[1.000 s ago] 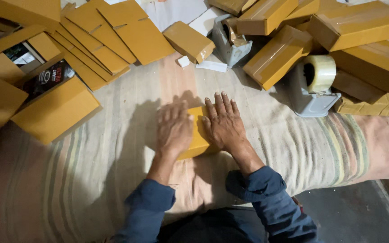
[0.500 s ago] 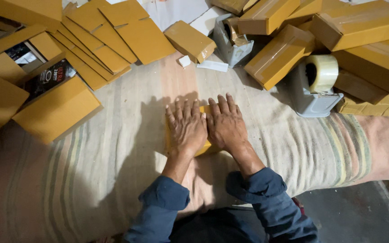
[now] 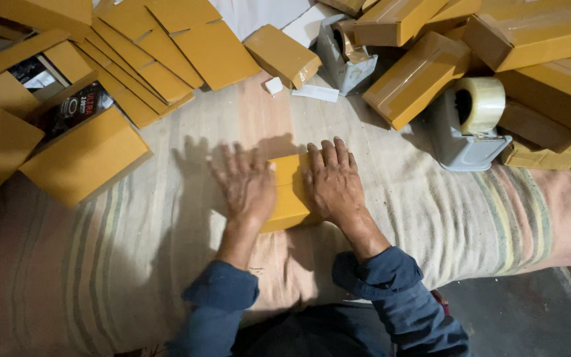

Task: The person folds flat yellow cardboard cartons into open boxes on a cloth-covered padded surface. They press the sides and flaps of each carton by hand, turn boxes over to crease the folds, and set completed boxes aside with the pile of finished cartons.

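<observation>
I see both grips released: left hand (image 3: 249, 185) and right hand (image 3: 332, 182) lie palm-down, fingers spread, pressing a small yellow box (image 3: 289, 192) against the striped cloth (image 3: 133, 264).

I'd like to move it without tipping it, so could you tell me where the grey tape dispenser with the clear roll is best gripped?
Probably grip the grey tape dispenser across its flat side walls, low on the body, coming from above. The clear tape roll sits on top and would turn, and the boxes crowd its right side, so the striped cloth side is freer.
</observation>
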Demonstrator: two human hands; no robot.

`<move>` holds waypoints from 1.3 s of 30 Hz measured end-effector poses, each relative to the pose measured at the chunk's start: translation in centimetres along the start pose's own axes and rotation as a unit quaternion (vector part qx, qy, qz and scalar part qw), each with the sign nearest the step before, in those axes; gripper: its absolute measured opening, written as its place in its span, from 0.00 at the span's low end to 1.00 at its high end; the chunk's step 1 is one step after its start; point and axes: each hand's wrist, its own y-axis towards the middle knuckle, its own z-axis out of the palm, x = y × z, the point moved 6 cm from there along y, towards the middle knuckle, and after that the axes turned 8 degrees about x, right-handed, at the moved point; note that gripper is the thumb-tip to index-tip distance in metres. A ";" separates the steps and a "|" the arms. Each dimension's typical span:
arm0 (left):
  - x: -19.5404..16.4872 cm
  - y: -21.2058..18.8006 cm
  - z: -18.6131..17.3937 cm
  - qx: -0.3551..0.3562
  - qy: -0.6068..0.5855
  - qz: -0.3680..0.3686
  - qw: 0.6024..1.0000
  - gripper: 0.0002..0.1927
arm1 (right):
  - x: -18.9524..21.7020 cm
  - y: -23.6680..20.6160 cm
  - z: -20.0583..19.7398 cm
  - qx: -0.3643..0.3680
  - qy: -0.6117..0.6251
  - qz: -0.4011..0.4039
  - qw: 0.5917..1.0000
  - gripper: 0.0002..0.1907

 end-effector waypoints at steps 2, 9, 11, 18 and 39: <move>-2.4 0.0 0.2 0.009 -0.017 0.031 0.999 0.33 | -0.1 0.0 0.0 0.003 0.004 0.000 1.000 0.30; -4.5 -1.0 0.8 -0.009 -0.051 0.084 0.995 0.32 | -0.1 -0.6 -0.6 -0.024 0.025 -0.008 0.999 0.27; -3.1 -0.4 0.8 -0.012 -0.067 0.079 0.995 0.32 | 0.0 -0.8 -1.0 -0.029 0.018 -0.015 0.999 0.27; -0.6 -0.9 0.8 -0.063 -0.051 0.034 0.996 0.30 | 1.3 1.0 0.1 0.026 -0.085 0.022 0.996 0.21; -3.1 -2.7 -2.0 -0.071 -0.098 0.133 0.984 0.14 | 2.5 0.8 -1.5 0.018 -0.066 -0.054 0.996 0.16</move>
